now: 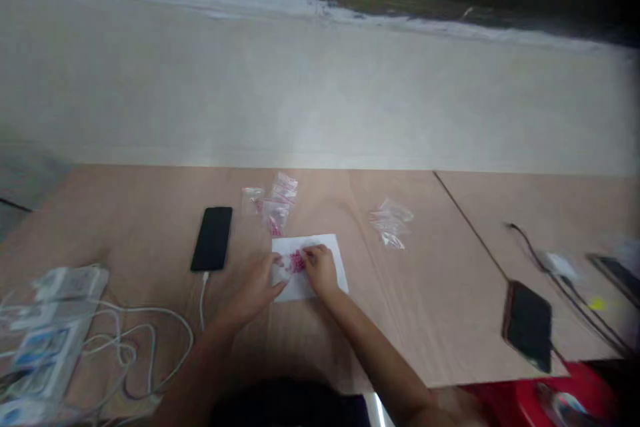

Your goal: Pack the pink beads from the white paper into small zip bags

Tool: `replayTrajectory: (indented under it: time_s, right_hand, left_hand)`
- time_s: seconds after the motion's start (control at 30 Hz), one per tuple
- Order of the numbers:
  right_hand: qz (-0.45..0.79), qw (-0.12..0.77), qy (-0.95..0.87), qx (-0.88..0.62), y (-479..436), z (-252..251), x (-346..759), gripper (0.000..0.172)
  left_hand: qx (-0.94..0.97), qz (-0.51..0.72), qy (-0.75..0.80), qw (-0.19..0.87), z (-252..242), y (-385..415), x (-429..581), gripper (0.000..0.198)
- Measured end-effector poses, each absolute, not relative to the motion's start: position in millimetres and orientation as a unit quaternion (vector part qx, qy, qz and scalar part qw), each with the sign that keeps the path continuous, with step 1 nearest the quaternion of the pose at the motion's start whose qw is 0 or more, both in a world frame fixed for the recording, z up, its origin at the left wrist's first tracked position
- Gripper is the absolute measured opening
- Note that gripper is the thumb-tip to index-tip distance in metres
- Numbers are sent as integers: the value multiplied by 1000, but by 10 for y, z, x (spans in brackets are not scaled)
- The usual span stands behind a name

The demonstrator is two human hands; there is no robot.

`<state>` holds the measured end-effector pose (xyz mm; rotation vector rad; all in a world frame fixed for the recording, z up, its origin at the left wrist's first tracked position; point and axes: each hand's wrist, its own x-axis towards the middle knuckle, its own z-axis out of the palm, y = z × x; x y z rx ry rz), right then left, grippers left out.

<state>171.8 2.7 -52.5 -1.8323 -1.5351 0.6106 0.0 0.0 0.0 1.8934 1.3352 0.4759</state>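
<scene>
Where the light wood table (150,227) carries a white paper sheet (336,273), pink beads (297,261) lie heaped mid-sheet. The right hand (320,270) curves down onto them, fingers nearly closed, its hold unclear; the left hand (255,292), half open, rests beside them, holding nothing visible. Beyond the sheet, small clear zip bags (276,217) contain pink beads; a farther clear bag (391,223) shows no clear contents.

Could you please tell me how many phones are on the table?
2: one phone left of the paper, cabled; another at the front right. A dark, blurred shape at the far right may be a third.
</scene>
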Motion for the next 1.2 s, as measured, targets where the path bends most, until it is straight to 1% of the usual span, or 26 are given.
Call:
replayTrajectory:
  time_s: [0.17,0.3,0.43,0.53,0.67,0.8,0.93,1.07,1.2]
  right_hand:
    - [244,334,-580,-702,39,-474,1718,12]
    - [257,399,-546,-691,-47,-234,1712,11]
    - [288,443,-573,-626,-211,4,1593,10]
    - [298,443,-581,-614,-259,6,1574,13]
    - [257,418,-545,-681,-158,-198,1730,20]
    - [218,365,-538,-728,-43,-419,1840,20]
    - [227,364,-538,-726,-19,-516,1840,22]
    - [234,375,-525,-727,-59,-421,1842,19]
    - [263,419,-508,-705,-212,-140,1784,21]
  left_hand:
    - [735,211,516,385,-28,-35,-49,36]
    - [728,215,519,393,-61,-44,-51,37]
    - [741,209,510,383,-110,-13,3,40]
    - [751,205,508,368,-109,33,39,40]
    - [752,194,501,381,-39,70,28,34]
    - [736,196,515,393,-3,30,-18,38]
    - [723,213,517,405,-42,-45,-48,39]
    - [700,237,520,428,-50,-86,-33,39]
    - [658,277,541,445,-15,-77,52,39]
